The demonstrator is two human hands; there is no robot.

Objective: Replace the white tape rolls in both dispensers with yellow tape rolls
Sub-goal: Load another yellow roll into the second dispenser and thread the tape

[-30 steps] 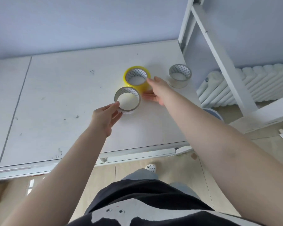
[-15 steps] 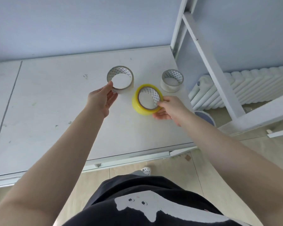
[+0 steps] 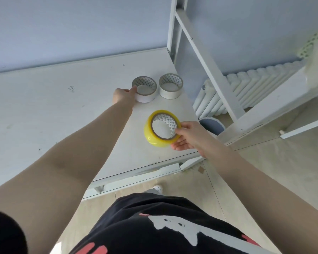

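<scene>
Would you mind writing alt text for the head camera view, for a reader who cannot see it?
Seen from above, a person's right hand holds a yellow tape roll tilted above a white desk, while the left hand touches the nearer of two white tape rolls standing side by side near the desk's far right corner. No dispenser is in view.

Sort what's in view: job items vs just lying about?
Job:
- yellow tape roll, gripped by right hand
- white tape roll, touched by left hand
- second white tape roll beside it

Lying about:
- radiator
- ladder frame
- blue bin
</scene>
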